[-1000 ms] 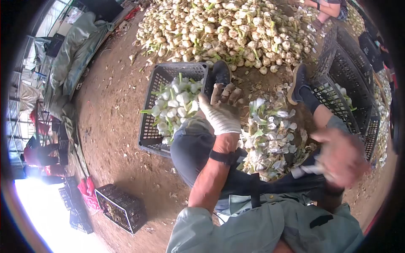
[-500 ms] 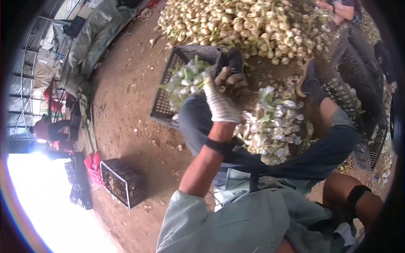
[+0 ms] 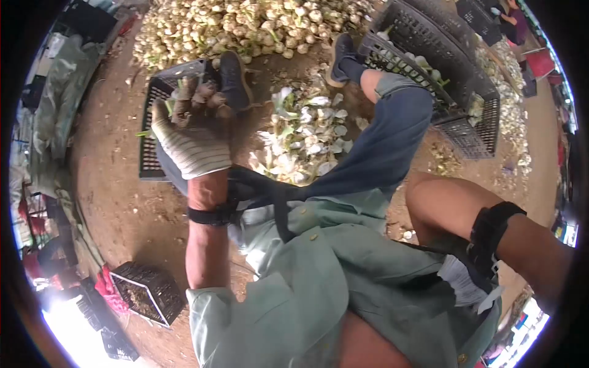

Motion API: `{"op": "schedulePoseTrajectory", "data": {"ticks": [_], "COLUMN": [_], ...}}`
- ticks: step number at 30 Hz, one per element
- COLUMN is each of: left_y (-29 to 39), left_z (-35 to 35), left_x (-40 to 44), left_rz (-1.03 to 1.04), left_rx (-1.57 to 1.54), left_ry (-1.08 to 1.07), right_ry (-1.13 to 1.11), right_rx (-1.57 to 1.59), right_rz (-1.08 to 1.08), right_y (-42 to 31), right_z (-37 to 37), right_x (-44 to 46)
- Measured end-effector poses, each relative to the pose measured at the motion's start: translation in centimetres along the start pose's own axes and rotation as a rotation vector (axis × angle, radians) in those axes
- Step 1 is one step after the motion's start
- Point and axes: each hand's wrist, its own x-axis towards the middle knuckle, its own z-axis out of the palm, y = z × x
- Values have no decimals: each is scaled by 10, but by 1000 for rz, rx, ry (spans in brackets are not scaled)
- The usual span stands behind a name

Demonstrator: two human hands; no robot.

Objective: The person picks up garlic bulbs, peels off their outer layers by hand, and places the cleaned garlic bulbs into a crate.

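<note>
A worker in a pale green shirt [image 3: 282, 306] sits low over a dirt floor [image 3: 110, 208], the gloved left hand [image 3: 193, 126] raised at 10 o'clock above a black plastic crate [image 3: 147, 161]. Its thumb stands slightly apart from the curled fingers; the palm faces away, so whether they close on anything cannot be told. Toward 4 o'clock, the right hand [image 3: 534, 254] runs past a black strap [image 3: 491, 227] into the dark rim of the view, its fingers out of sight and their state unclear.

What look like garlic bulbs [image 3: 239, 30] lie heaped at 11 o'clock, with others partly hidden in the crate, a green stem [image 3: 144, 133] poking over its wall. Each bulb looks light and firm, its dry outer skin likely to flake or slide under a glove and its flesh liable to bruise; the round body seems the surest hold, the stem a second.

Pale peelings [image 3: 304, 138] spread between the feet at 12 o'clock. Stacked crates [image 3: 442, 67] stand at 2 o'clock; another crate [image 3: 147, 294] lies at 8. Green sheeting [image 3: 58, 116] lines the side between 9 and 10 o'clock, and hard daylight glares at 8.
</note>
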Motion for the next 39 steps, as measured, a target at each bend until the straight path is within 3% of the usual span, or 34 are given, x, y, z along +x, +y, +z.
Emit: {"op": "schedulePoseTrajectory", "data": {"ticks": [3,8,10,30,39], "left_y": [-1,-10,-16,14,41], "left_z": [23,67,75,50,54], "left_x": [-12,-16,-13,64,119], "left_rz": [50,-50,-14,-43,68], "left_rx": [70,-28,88,72,31], "left_ry": [-60,-100,-170,-169,-456], "right_ry": [21,-9,6,-76,-88], "right_rx": [-18,-59,-67,-44,11], "right_rz": [-66,-90,-58,13,5], "right_y": [-15,-29,-24,74,116], "right_z": [-1,4,-1,10,14], "right_x": [-8,-11,-14,23,40]}}
